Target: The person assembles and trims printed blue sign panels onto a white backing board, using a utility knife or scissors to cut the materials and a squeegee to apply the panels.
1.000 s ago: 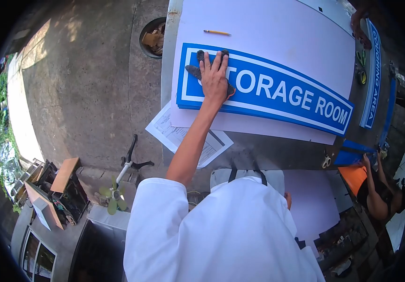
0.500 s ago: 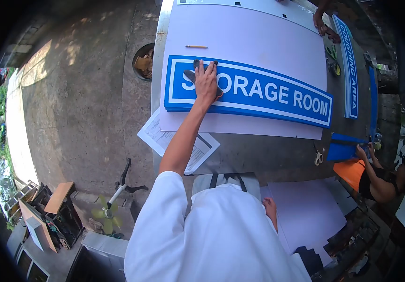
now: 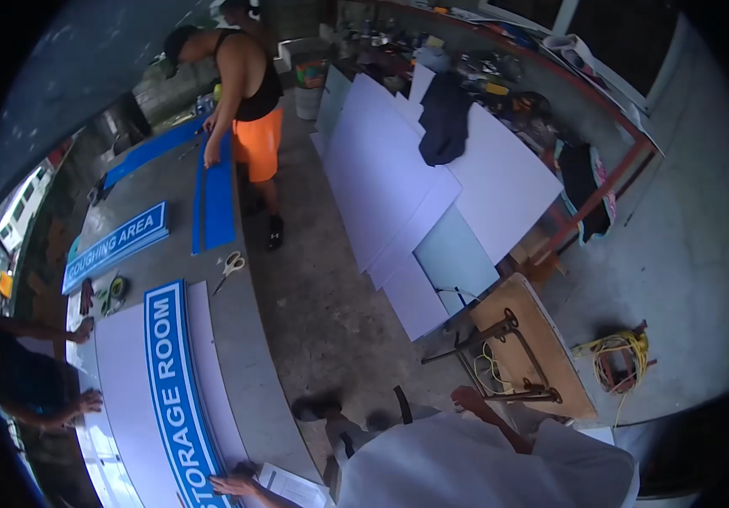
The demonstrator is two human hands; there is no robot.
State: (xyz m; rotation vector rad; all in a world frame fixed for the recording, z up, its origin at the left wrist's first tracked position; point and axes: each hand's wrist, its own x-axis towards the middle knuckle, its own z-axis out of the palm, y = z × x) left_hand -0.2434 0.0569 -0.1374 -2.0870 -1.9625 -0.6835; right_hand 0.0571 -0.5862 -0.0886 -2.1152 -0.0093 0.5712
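My left hand (image 3: pixel 236 485) lies at the near edge of a blue sign (image 3: pixel 180 398) lettered STORAGE ROOM in white. A dark cloth (image 3: pixel 247 468) shows at that hand, mostly covered by it, and the fingers reach onto the sign. The sign rests on white sheets (image 3: pixel 123 360) on the long table (image 3: pixel 250 372). Beside my body, away from the table, my right hand (image 3: pixel 468 400) is curled closed; its palm is hidden. A printed paper (image 3: pixel 292 485) lies by my left forearm.
Scissors (image 3: pixel 231 264), a green-handled tool (image 3: pixel 112 292) and COUGHING AREA signs (image 3: pixel 119 245) lie farther along the table. A person (image 3: pixel 246 93) handles blue strips (image 3: pixel 214 203); another person's hands (image 3: pixel 85 402) rest at the far edge. White boards (image 3: pixel 390 186) and an overturned wooden table (image 3: pixel 533 347) stand behind.
The view has swung to the right, bringing in the boards and the person at the blue strips. My left hand has moved from the sign's face to its near edge.
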